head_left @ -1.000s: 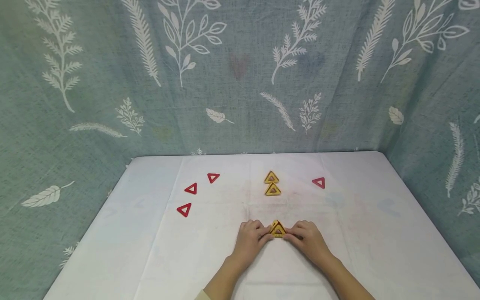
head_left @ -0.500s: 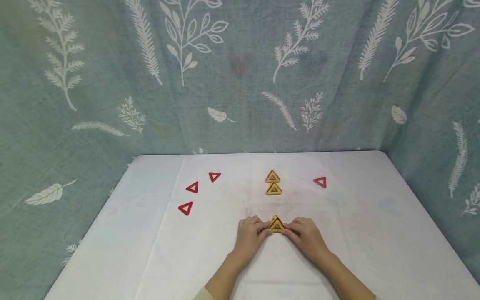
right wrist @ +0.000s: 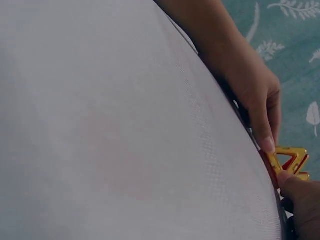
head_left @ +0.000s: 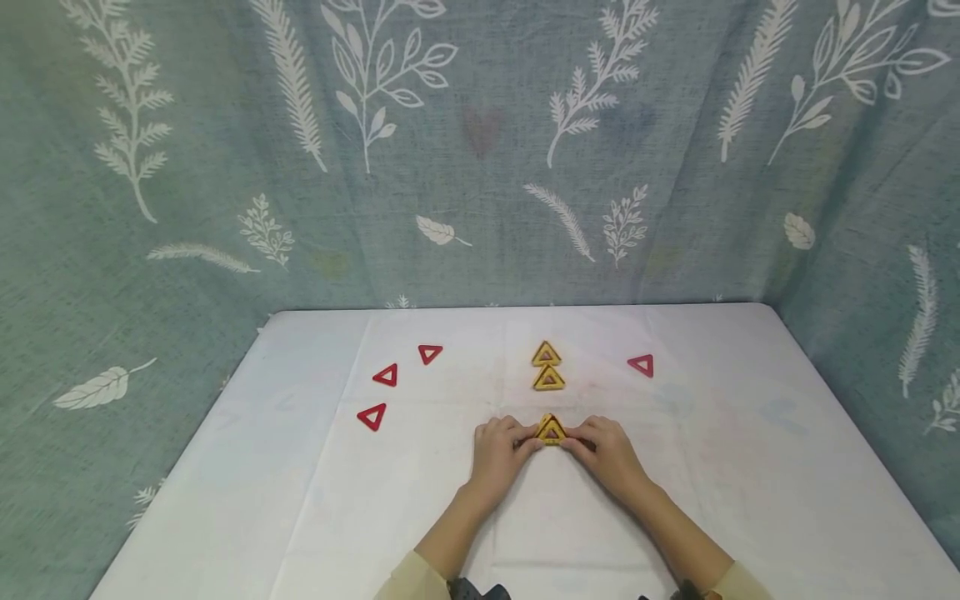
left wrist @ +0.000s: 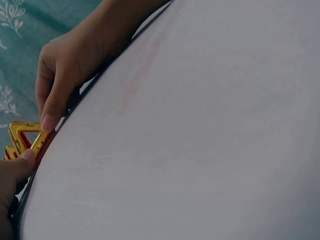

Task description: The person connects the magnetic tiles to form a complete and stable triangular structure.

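In the head view my left hand (head_left: 498, 458) and right hand (head_left: 606, 457) meet over the near middle of the table. Between them, thumbs and fingers pinch a yellow triangular tile with an open centre (head_left: 551, 432) from either side. The wrist views show the same yellow tile (left wrist: 21, 134) with red showing along its inner and lower edges, so a red piece seems to lie against it. Beyond the hands, two more yellow triangular tiles (head_left: 549, 378) lie in a column, one behind the other, points away from me.
Three red open triangles (head_left: 372, 417) are scattered at the left of the white table (head_left: 225, 517). One more red triangle (head_left: 642, 365) lies at the far right. A green leaf-patterned curtain (head_left: 480, 208) hangs behind and at both sides.
Both hands have slid the pinched yellow tile away from me, toward the two yellow tiles. Those tiles and the red triangles keep their places on the table.
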`<state>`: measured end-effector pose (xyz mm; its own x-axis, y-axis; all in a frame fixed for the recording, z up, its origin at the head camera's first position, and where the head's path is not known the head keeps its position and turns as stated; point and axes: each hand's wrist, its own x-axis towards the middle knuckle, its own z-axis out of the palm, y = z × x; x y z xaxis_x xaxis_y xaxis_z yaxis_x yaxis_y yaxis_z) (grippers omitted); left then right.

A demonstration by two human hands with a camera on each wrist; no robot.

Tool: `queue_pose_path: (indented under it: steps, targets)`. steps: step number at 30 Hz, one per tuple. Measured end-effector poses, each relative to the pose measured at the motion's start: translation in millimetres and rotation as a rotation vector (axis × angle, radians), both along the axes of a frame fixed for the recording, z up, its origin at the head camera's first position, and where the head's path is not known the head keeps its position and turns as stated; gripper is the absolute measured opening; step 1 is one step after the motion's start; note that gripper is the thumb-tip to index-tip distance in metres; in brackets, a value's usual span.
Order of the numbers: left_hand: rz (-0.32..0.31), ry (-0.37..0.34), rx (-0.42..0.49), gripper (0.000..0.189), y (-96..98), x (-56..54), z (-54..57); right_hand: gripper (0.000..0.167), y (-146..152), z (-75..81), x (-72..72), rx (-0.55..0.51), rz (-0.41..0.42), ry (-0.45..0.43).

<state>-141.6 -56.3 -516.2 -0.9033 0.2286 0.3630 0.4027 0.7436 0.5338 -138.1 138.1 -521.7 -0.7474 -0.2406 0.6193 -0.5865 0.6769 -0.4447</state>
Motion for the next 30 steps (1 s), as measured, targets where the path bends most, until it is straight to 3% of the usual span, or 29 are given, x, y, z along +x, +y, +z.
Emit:
queue_pose_path:
  steps: [8,17,25,30]
  targets:
    - [0.022,-0.001,-0.028,0.030,3.6,-18.3,-0.5,0.017,-1.0,1.4,-14.9,-0.027,-0.039,-0.064]
    - [0.060,-0.048,-0.045,0.032,9.1,-35.3,1.6,0.015,-0.6,3.6,-31.7,-0.042,-0.071,-0.159]
    - [0.071,-0.022,-0.055,0.033,10.0,-40.9,0.2,0.017,0.7,3.0,-37.6,-0.063,-0.071,-0.214]
    - [0.054,-0.058,-0.008,0.037,6.6,-39.0,-1.6,0.022,2.6,4.7,-35.3,-0.076,-0.102,-0.317]
